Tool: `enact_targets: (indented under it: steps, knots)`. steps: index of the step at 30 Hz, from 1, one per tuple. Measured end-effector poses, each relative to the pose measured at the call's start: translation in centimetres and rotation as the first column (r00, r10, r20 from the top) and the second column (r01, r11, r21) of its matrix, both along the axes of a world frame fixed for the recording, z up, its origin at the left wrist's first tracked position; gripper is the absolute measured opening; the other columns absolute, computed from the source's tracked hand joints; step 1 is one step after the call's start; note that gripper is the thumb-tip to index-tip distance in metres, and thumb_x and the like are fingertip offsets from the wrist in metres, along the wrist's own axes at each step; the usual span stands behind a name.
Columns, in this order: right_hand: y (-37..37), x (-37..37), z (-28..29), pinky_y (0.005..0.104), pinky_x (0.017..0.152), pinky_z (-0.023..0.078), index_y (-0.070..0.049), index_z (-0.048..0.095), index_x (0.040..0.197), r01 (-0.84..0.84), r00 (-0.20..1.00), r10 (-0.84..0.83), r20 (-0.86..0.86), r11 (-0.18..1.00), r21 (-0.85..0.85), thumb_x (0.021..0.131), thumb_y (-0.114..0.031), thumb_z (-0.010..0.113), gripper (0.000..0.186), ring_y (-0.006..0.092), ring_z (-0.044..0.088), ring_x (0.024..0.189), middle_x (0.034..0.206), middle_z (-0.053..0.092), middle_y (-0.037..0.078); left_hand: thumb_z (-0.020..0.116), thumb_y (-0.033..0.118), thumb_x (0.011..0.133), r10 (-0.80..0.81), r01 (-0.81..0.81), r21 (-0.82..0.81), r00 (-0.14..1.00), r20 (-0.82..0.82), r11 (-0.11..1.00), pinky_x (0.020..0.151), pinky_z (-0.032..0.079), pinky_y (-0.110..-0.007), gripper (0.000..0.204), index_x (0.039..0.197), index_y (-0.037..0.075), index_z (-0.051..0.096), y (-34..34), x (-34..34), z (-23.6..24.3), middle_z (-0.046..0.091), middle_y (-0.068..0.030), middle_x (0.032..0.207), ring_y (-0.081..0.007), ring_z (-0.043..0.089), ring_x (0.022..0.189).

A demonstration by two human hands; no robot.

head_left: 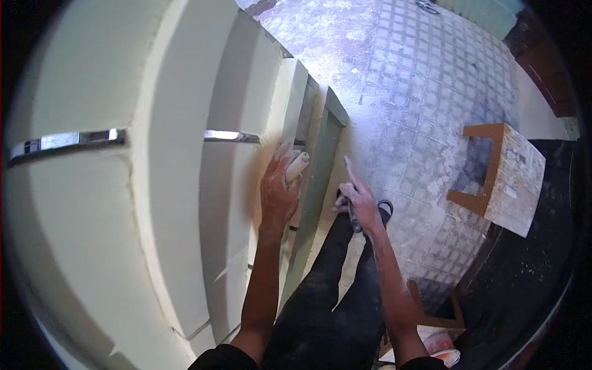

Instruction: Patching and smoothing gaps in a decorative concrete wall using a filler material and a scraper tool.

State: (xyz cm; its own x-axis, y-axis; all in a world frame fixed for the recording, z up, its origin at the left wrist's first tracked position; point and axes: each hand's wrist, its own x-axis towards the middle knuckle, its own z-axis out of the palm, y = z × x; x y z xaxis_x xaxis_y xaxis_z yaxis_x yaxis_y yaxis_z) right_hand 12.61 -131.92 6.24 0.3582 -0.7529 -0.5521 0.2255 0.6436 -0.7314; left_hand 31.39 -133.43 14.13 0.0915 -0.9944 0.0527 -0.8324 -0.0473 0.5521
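My left hand (279, 191) is raised beside the pale cream panel structure (179, 148). Its fingers are closed around a short cream-white roll (298, 167), whose round end faces up and away from me. What the roll is made of, I cannot tell. To its right, my dusty right hand (361, 201) is closed on a slim dark-handled tool (354, 221). The handle's end pokes out below the palm, and the index finger stretches forward. The tool's working end cannot be made out. Whether my left hand touches the panel behind it is unclear.
Upright boards and horizontal slots (231, 136) make up the panelled structure on the left. A wooden stool or small table (515, 179) lies on its side at the right, on the dusty patterned floor (425, 111). A white container (441, 348) sits at lower right, by another wooden frame (453, 320).
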Motion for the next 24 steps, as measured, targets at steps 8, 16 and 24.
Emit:
enact_targets:
  steps: [8,16,24]
  knots:
    - [-7.4,7.1,2.6,0.0393,0.08,0.053,-0.016,0.02,0.155,-0.083,0.981,0.01,-0.194,0.924,-0.373,0.098,-0.028,0.043,0.062,0.0248,0.063,0.074,0.107,0.065,0.022,0.058,0.007,0.086,-0.021,0.019,-0.026,0.997,-0.069,0.999,0.115,0.03,-0.047,0.045,0.131,0.006,0.057,-5.1,0.5,0.4,0.05,-0.0168,0.142,-0.0324,0.041,0.138]
    - [-8.5,10.8,2.8,0.0472,0.087,0.046,-0.006,0.031,0.149,0.012,0.988,-0.081,-0.135,0.895,-0.446,0.1,-0.028,0.038,0.054,0.0419,0.062,0.095,0.11,0.06,0.029,0.058,0.005,0.083,-0.032,0.047,0.124,0.992,-0.124,0.991,0.114,0.031,-0.045,0.051,0.133,0.004,0.055,-6.9,0.3,2.7,0.046,-0.0182,0.144,-0.0373,0.043,0.134]
    - [-8.0,12.8,3.6,0.0495,0.08,0.048,0.002,0.052,0.122,0.19,0.956,-0.282,-0.079,0.802,-0.566,0.093,-0.021,0.053,0.037,0.0458,0.062,0.095,0.098,0.064,0.028,0.058,0.013,0.085,0.001,-0.027,0.24,0.994,0.109,0.97,0.115,0.029,-0.047,0.049,0.133,0.005,0.056,-8.1,0.1,3.8,0.053,-0.0194,0.138,-0.0376,0.045,0.131]
